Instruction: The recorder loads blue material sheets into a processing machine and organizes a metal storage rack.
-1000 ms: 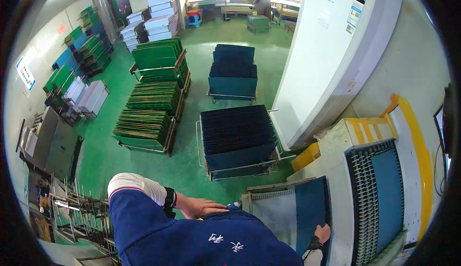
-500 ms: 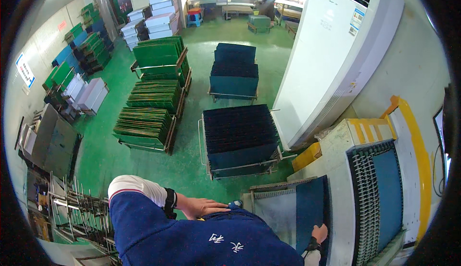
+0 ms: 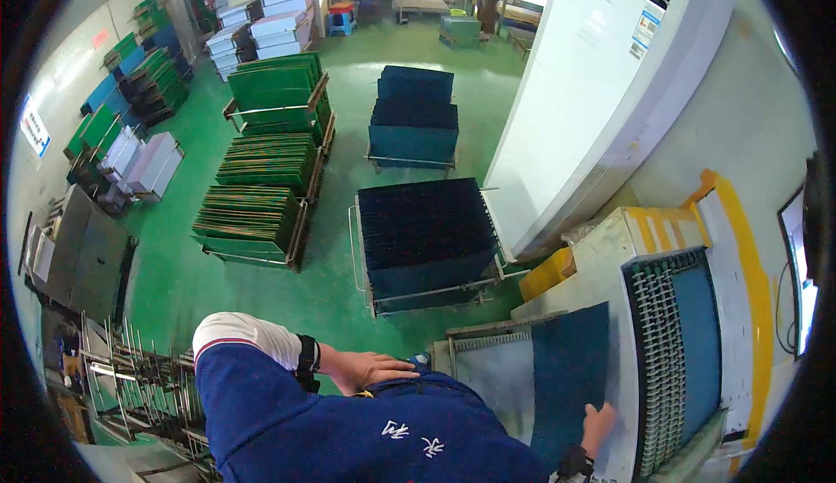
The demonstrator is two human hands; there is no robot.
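Note:
A flat dark blue panel (image 3: 570, 378) stands at the lower right, over a tray-like rack with a pale interior (image 3: 495, 378). At the panel's right edge my right hand (image 3: 597, 427) is closed, pinching that edge between thumb and fingers. My left hand (image 3: 374, 371) lies flat against my waist, fingers stretched out and holding nothing. To the right of the panel is a conveyor-like unit with rows of small rollers (image 3: 659, 361) and another blue panel (image 3: 701, 339) in it.
Racks of dark blue panels (image 3: 428, 274) and green panels (image 3: 244, 217) stand on the green floor ahead. A tall white air conditioner (image 3: 570, 82) rises at the right. Metal rods (image 3: 144, 378) stick up at the lower left. A person (image 3: 489, 0) stands at the far bench.
My right hand has moved slightly right with the panel's edge, and the panel's upper corner now sits higher and farther right. My left hand stays at my waist. The view has shifted a little.

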